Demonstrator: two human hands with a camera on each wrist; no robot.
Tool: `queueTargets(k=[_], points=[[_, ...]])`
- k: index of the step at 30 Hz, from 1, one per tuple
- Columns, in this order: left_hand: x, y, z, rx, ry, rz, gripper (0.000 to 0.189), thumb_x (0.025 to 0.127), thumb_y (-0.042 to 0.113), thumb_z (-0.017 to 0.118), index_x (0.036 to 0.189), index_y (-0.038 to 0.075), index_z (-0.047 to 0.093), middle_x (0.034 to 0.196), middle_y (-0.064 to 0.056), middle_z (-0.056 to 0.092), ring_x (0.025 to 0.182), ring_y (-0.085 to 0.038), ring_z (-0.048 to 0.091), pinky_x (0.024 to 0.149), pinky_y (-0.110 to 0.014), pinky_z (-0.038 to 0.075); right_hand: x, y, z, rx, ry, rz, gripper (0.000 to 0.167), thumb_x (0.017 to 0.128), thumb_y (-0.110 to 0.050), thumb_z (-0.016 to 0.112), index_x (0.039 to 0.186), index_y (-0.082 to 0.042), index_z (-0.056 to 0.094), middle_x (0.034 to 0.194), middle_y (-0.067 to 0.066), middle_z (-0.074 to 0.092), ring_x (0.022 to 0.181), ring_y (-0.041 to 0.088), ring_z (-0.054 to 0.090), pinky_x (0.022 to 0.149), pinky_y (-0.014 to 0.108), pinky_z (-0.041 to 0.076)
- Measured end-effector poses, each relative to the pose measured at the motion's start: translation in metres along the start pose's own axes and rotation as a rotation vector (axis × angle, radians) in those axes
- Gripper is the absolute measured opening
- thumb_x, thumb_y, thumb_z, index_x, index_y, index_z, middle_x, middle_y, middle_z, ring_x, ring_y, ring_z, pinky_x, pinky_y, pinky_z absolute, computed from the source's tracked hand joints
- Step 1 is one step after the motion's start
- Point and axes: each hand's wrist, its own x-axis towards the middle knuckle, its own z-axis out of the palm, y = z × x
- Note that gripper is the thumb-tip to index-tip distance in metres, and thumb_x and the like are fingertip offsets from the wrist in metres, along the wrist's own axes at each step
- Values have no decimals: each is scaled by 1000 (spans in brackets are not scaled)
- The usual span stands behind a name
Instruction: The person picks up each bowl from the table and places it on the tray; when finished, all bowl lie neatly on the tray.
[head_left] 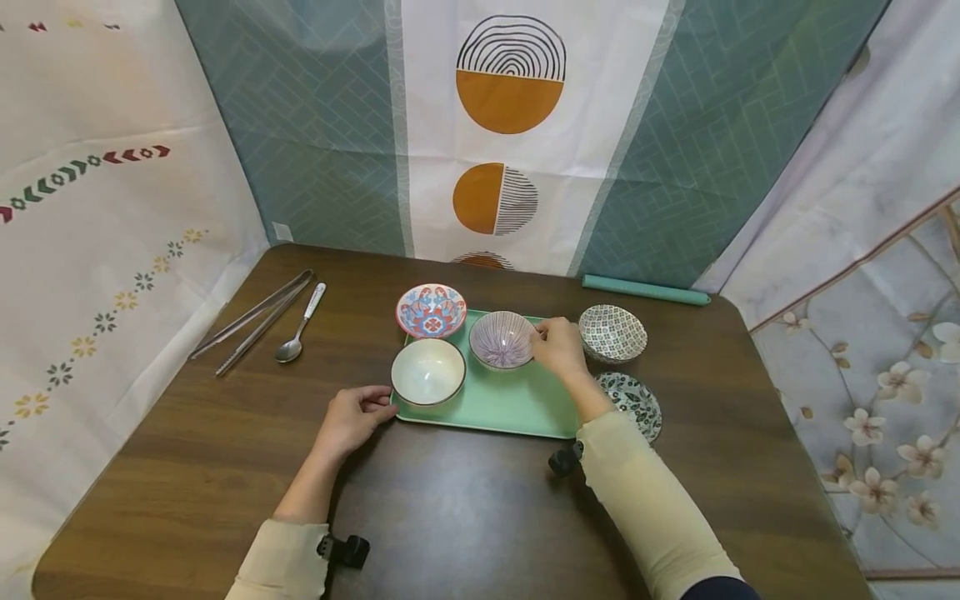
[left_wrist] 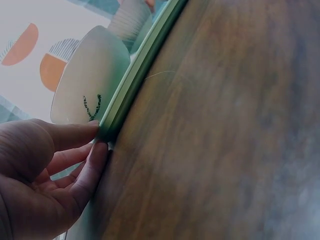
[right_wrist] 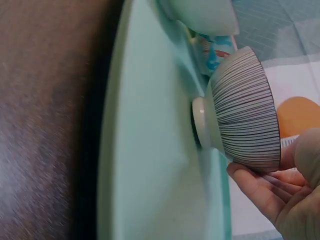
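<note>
My right hand [head_left: 561,348] pinches the rim of a striped bowl [head_left: 501,340] over the far middle part of a green tray [head_left: 517,404]. In the right wrist view the bowl's foot [right_wrist: 200,122] shows close over the tray surface, with thumb and fingers on either side of its rim. My left hand [head_left: 356,421] pinches the tray's near left corner, thumb on top and fingers against the outer edge, as the left wrist view shows. Close by that hand, a white bowl [head_left: 427,372] with a dark rim stands on the tray's left end.
A red and blue patterned bowl [head_left: 431,311] sits at the tray's far left corner. Right of the tray are a checked bowl [head_left: 612,333] and a floral dish [head_left: 633,404]. Tongs [head_left: 258,321] and a spoon [head_left: 302,323] lie left; a green roll [head_left: 645,290] lies along the back edge.
</note>
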Motion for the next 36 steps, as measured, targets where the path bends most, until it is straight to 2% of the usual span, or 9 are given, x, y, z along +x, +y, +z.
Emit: queueTargets(k=[3, 7, 12, 16, 20, 24, 28, 31, 36], points=[[-3, -2, 1, 1, -6, -16, 33, 89, 5, 76, 117, -10, 69, 97, -15, 73, 86, -23, 72, 65, -19, 51, -2, 0, 9, -33, -33, 3, 20, 95, -5, 58, 86, 3, 75, 50, -3, 48, 44, 10, 36, 50, 27, 32], [-5, -5, 0, -2, -10, -32, 33, 89, 4, 76, 118, -10, 69, 97, -15, 72, 86, -21, 72, 65, -20, 51, -5, -2, 12, -55, -91, 16, 20, 96, -9, 61, 102, 3, 75, 65, 3, 69, 52, 13, 57, 56, 30, 46], [-5, -5, -1, -4, -2, -28, 33, 89, 5, 76, 118, -10, 69, 97, -14, 72, 87, -22, 71, 65, -20, 51, -7, -4, -2, -45, -156, 53, 32, 100, -20, 62, 121, 3, 69, 86, 14, 76, 71, 24, 71, 67, 38, 55], [-5, -4, -1, 0, 0, -35, 33, 89, 6, 76, 117, -9, 70, 97, -14, 72, 86, -21, 71, 65, -20, 51, -9, 3, -30, -63, -125, 39, 39, 102, -26, 62, 127, 4, 66, 103, 21, 73, 87, 32, 70, 76, 46, 55], [-5, -4, 0, 5, -1, -38, 33, 89, 6, 77, 117, -9, 70, 96, -13, 72, 84, -20, 71, 65, -20, 51, -11, 19, -67, -109, -54, 10, 40, 103, -27, 60, 127, 4, 65, 109, 25, 71, 98, 41, 66, 85, 54, 51], [-3, -4, 0, -4, 1, -17, 32, 88, 4, 77, 116, -10, 70, 95, -14, 72, 83, -19, 71, 65, -20, 51, -11, 41, -102, -145, 43, -4, 39, 103, -25, 60, 126, 6, 65, 109, 29, 70, 101, 46, 65, 87, 59, 50], [-1, -3, 0, -11, 3, -10, 32, 88, 4, 76, 116, -10, 70, 95, -14, 72, 83, -19, 71, 65, -20, 51, -8, 67, -123, -178, 97, -15, 39, 102, -21, 60, 123, 12, 64, 111, 33, 68, 101, 47, 66, 86, 60, 50], [0, -2, -1, -8, 2, -15, 32, 89, 5, 76, 117, -10, 70, 96, -14, 72, 84, -20, 71, 65, -20, 51, -6, 86, -127, -210, 73, 28, 42, 101, -21, 59, 125, 14, 61, 114, 33, 66, 105, 49, 63, 88, 60, 49], [2, -2, 0, -13, -2, -21, 32, 89, 5, 76, 117, -9, 70, 96, -14, 72, 84, -20, 71, 65, -20, 51, -5, 110, -124, -243, -40, 132, 49, 103, -25, 55, 130, 15, 56, 118, 36, 62, 111, 54, 56, 89, 62, 47]])
